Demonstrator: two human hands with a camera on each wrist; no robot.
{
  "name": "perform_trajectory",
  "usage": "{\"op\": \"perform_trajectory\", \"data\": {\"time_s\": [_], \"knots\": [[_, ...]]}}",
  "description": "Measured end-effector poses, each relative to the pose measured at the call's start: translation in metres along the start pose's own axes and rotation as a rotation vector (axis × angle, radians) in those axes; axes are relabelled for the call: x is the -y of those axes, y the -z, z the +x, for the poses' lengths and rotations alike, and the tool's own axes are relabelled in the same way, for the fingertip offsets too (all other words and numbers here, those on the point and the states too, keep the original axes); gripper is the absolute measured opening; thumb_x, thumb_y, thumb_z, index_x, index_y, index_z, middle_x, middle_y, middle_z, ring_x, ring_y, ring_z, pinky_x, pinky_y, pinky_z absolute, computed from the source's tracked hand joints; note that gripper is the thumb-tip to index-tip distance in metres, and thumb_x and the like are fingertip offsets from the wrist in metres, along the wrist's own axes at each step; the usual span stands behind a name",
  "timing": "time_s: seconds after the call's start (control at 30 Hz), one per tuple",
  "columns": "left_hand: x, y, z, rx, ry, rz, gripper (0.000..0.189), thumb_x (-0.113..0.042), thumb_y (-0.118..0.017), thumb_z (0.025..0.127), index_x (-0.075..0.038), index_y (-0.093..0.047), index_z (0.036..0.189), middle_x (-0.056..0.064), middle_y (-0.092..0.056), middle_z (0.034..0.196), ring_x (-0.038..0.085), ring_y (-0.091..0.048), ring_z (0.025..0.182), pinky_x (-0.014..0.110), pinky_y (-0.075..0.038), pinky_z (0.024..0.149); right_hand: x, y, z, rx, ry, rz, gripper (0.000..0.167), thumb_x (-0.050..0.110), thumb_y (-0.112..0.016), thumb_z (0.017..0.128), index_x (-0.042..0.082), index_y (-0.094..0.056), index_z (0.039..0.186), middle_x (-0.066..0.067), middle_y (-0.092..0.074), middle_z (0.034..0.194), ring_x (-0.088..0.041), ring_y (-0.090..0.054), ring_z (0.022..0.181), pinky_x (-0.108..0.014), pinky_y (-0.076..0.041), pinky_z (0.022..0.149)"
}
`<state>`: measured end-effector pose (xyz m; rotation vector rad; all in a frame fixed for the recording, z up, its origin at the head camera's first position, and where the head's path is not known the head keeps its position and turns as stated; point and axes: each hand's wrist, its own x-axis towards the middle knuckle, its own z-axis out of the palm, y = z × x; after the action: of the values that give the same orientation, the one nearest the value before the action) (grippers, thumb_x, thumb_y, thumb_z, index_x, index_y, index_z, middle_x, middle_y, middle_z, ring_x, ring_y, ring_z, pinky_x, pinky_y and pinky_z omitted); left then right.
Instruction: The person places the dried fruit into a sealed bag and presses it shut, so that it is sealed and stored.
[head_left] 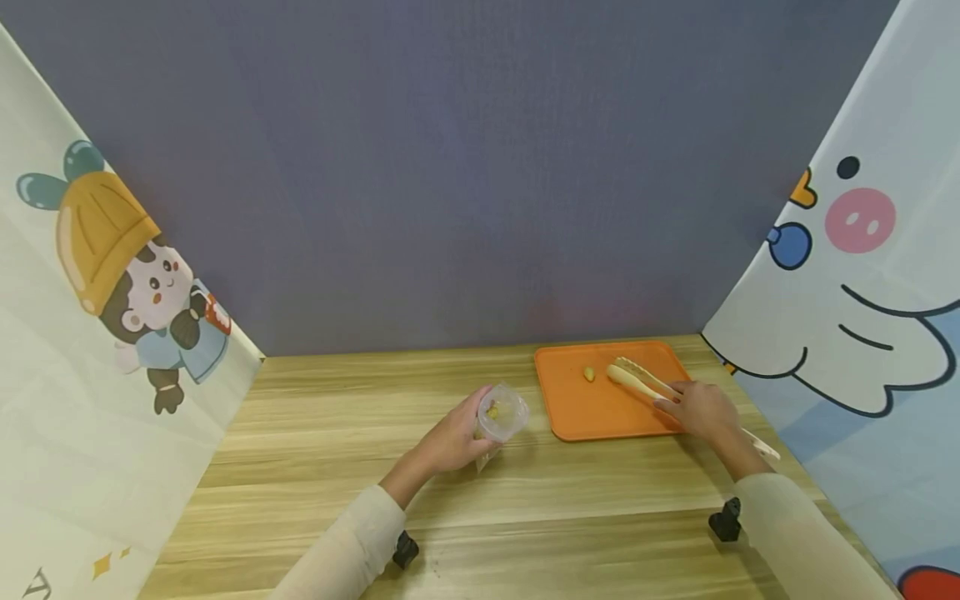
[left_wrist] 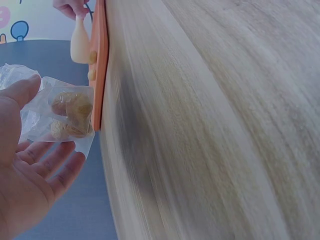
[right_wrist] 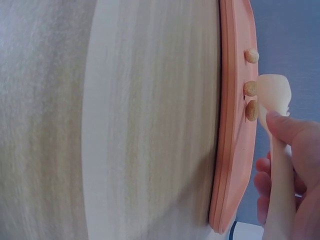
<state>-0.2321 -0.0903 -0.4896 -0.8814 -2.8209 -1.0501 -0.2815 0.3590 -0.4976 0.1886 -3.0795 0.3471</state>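
Note:
My left hand (head_left: 448, 437) holds a clear plastic bag (head_left: 513, 410) by its side, thumb on one face and fingers on the other, with its mouth facing up. Several brown, nut-like pieces (left_wrist: 72, 106) lie inside the bag in the left wrist view. With my right hand (head_left: 707, 410) I grip cream-coloured tongs (head_left: 632, 381) partway along the arms, their heads over the orange tray (head_left: 573, 421). One small tan nut-like piece (head_left: 588, 374) lies on the tray left of the tongs. Two more nut-like pieces (right_wrist: 251, 110) show close to the tong head in the right wrist view.
The tray sits at the back right of the wood-grain table (head_left: 337, 417). A grey-blue partition (head_left: 480, 183) closes the back, with cartoon-printed panels on both sides. A dark device (head_left: 725, 521) shows by the right sleeve, another (head_left: 406, 550) by the left.

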Motion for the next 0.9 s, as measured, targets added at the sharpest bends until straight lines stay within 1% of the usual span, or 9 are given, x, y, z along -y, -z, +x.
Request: {"op": "perform_trajectory", "data": {"time_s": [0.07, 0.17, 0.37, 0.5, 0.7, 0.9], "knots": [[0.0001, -0.0001, 0.0002, 0.001, 0.002, -0.003, 0.087, -0.023, -0.079, 0.09, -0.003, -0.028, 0.158, 0.017, -0.05, 0.151, 0.033, -0.053, 0.136, 0.05, -0.046, 0.113, -0.0005, -0.0003, 0.0004, 0.017, -0.008, -0.003, 0.066, 0.051, -0.064, 0.096, -0.002, -0.062, 0.135, -0.035, -0.068, 0.105, -0.046, -0.066, 0.08, -0.052, -0.055, 0.061], [0.001, -0.0002, 0.0005, 0.004, 0.003, -0.003, 0.087, -0.024, -0.078, 0.09, -0.003, -0.028, 0.158, 0.017, -0.049, 0.152, 0.033, -0.053, 0.136, 0.051, -0.046, 0.113, -0.0015, -0.002, 0.0009, 0.02, -0.01, -0.001, 0.064, 0.05, -0.064, 0.096, -0.002, -0.063, 0.134, -0.036, -0.068, 0.106, -0.046, -0.066, 0.079, -0.054, -0.055, 0.061], [0.0026, -0.0005, 0.0013, 0.009, 0.014, -0.005, 0.088, -0.025, -0.078, 0.09, -0.006, -0.027, 0.159, 0.015, -0.049, 0.152, 0.031, -0.053, 0.136, 0.049, -0.046, 0.113, -0.0045, -0.0051, 0.0017, 0.028, -0.008, -0.002, 0.062, 0.049, -0.064, 0.096, -0.001, -0.065, 0.132, -0.03, -0.07, 0.1, -0.041, -0.065, 0.075, -0.051, -0.054, 0.059], [0.0025, -0.0007, 0.0015, 0.005, 0.011, -0.001, 0.088, -0.025, -0.078, 0.09, -0.005, -0.027, 0.159, 0.016, -0.049, 0.152, 0.031, -0.053, 0.136, 0.05, -0.047, 0.112, -0.0056, -0.0065, 0.0022, 0.016, 0.003, -0.005, 0.058, 0.048, -0.064, 0.097, 0.0, -0.066, 0.13, -0.03, -0.071, 0.1, -0.043, -0.065, 0.077, -0.053, -0.054, 0.062], [0.002, -0.001, 0.0012, 0.006, 0.012, -0.001, 0.089, -0.024, -0.078, 0.09, -0.004, -0.027, 0.159, 0.018, -0.047, 0.154, 0.034, -0.051, 0.139, 0.051, -0.044, 0.115, -0.0033, -0.0065, 0.0012, -0.02, 0.017, -0.012, 0.056, 0.045, -0.064, 0.097, 0.0, -0.067, 0.13, -0.033, -0.07, 0.102, -0.049, -0.066, 0.081, -0.057, -0.056, 0.066], [0.0031, -0.002, 0.0016, 0.015, 0.019, -0.003, 0.089, -0.025, -0.078, 0.09, -0.003, -0.026, 0.159, 0.017, -0.046, 0.155, 0.034, -0.051, 0.139, 0.052, -0.045, 0.114, -0.0027, -0.0064, -0.0002, -0.042, 0.025, -0.021, 0.054, 0.043, -0.065, 0.096, 0.0, -0.068, 0.128, -0.034, -0.07, 0.101, -0.05, -0.065, 0.081, -0.057, -0.055, 0.064]]}}
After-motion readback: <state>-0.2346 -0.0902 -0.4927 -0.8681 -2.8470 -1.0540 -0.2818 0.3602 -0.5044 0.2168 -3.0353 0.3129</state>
